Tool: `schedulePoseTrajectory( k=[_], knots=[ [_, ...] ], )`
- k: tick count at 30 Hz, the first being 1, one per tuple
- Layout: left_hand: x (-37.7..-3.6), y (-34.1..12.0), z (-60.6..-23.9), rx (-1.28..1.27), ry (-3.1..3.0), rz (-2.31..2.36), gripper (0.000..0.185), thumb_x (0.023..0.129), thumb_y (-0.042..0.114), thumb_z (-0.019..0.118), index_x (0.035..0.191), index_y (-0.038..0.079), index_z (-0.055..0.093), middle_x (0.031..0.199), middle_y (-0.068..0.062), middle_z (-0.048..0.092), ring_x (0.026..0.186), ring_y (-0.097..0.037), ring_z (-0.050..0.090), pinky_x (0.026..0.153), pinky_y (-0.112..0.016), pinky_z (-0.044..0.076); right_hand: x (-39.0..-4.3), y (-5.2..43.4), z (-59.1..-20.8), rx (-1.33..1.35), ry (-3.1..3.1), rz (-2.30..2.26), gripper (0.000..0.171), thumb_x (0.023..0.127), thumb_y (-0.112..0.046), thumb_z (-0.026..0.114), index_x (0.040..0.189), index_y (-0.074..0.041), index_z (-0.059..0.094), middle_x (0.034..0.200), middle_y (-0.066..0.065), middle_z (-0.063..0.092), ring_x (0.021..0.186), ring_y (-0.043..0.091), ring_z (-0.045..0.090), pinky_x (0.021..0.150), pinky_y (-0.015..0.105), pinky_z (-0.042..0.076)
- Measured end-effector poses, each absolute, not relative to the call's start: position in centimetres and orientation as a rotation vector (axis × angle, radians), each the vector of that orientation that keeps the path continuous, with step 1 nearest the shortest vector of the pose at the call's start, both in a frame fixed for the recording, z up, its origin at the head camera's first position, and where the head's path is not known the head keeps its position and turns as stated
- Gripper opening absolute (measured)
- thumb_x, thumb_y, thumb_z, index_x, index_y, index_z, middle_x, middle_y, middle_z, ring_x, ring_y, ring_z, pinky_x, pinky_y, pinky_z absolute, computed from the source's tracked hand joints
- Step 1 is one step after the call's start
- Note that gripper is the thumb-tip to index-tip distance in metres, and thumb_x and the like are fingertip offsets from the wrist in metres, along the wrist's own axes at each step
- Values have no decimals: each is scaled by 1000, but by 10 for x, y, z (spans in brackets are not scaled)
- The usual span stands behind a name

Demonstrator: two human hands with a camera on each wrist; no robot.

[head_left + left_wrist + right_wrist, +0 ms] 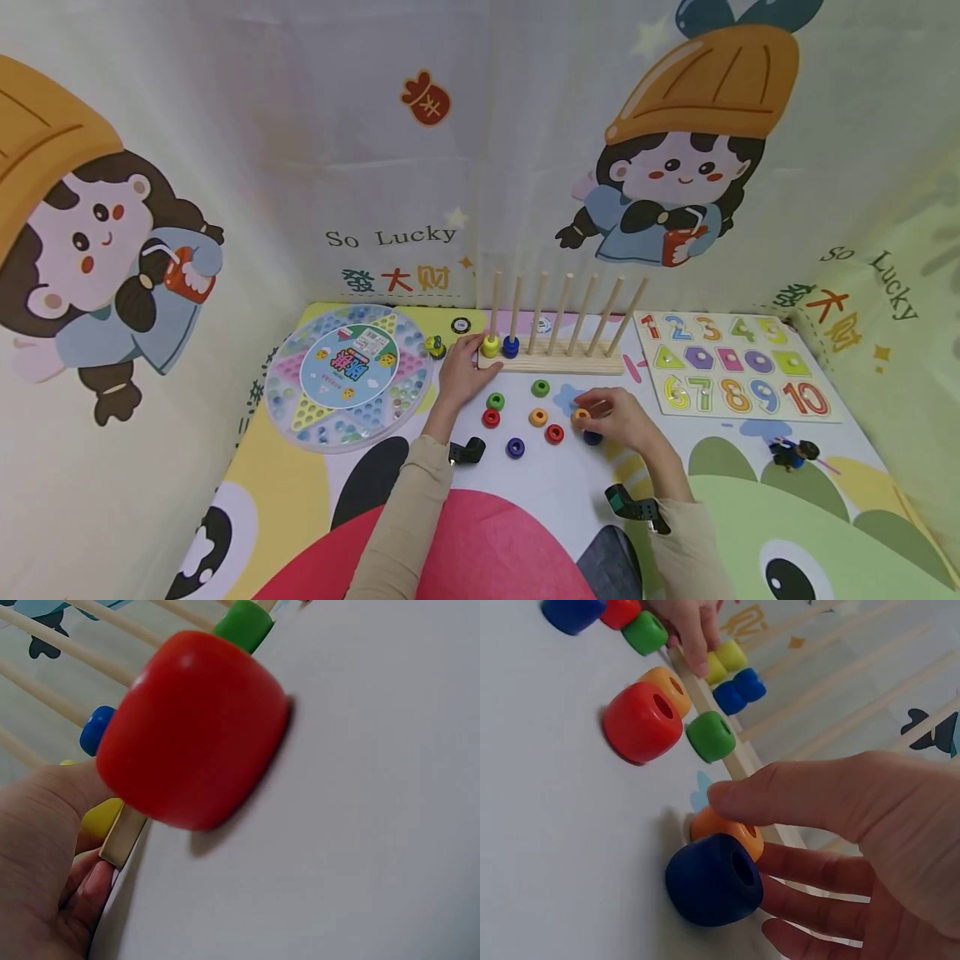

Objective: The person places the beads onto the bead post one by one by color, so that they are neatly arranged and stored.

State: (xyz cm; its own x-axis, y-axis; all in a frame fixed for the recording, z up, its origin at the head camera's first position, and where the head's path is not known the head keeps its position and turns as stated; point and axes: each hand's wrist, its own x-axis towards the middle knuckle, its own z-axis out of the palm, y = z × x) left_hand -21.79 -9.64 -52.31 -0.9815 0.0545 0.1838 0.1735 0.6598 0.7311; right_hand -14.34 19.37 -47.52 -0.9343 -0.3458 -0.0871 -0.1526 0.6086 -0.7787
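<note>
A wooden peg stand (577,364) with several upright pegs stands at the back of the table. Yellow beads (490,346) sit on its leftmost peg and blue beads (511,347) on the one beside it. My left hand (461,375) grips the stand's left end, thumb near the yellow beads. My right hand (618,417) holds an orange bead (724,825) between thumb and fingers, low over the table. Right beside it lies a dark blue bead (712,885). In the left wrist view a red bead (195,727) hides part of the stand.
Loose beads lie before the stand: green (541,388), orange (538,417), red (554,433) and blue (515,448) among them. A round marble board (281,400) is at left, a number puzzle board (742,367) at right. A small figurine (791,452) lies farther right.
</note>
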Motion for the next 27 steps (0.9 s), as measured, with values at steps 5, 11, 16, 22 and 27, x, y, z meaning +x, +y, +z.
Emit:
schedulePoseTrajectory(
  k=[5, 11, 16, 22, 27],
  knots=[
    [-219, -96, -524, -186, -2725, -1219, 67, 83, 34, 77, 140, 9, 56, 136, -15, 54, 112, -29, 55, 82, -40, 50, -141, 189, -475, -379, 2626, -1200, 28, 80, -7, 80, 106, 1, 72, 96, 10, 71, 86, 25, 65, 77, 39, 57],
    [-219, -96, -525, -182, -2723, -1223, 66, 83, 33, 78, 140, 10, 56, 138, -14, 54, 114, -30, 55, 84, -42, 50, -142, 186, -475, -366, 2658, -1219, 26, 82, -7, 79, 106, 1, 71, 99, 11, 71, 87, 26, 66, 75, 37, 57],
    [-219, -96, -524, -188, -2718, -1226, 66, 82, 33, 78, 140, 10, 56, 138, -14, 53, 113, -30, 55, 84, -42, 49, -147, 184, -466, -372, 2673, -1277, 25, 84, -7, 77, 108, 0, 70, 107, 14, 69, 90, 29, 68, 74, 36, 58],
    [-219, -96, -525, -193, -2714, -1221, 67, 82, 32, 79, 141, 10, 55, 138, -14, 54, 116, -31, 54, 87, -44, 48, -154, 177, -449, -408, 2711, -1333, 23, 85, -5, 75, 107, 0, 70, 109, 16, 69, 89, 31, 68, 74, 37, 59],
    [-219, -97, -525, -196, -2710, -1227, 67, 82, 33, 79, 141, 10, 56, 137, -14, 54, 113, -30, 55, 84, -43, 49, -161, 170, -436, -470, 2790, -1373, 24, 85, -1, 75, 108, 2, 70, 106, 17, 70, 93, 33, 68, 77, 43, 58]
  ],
)
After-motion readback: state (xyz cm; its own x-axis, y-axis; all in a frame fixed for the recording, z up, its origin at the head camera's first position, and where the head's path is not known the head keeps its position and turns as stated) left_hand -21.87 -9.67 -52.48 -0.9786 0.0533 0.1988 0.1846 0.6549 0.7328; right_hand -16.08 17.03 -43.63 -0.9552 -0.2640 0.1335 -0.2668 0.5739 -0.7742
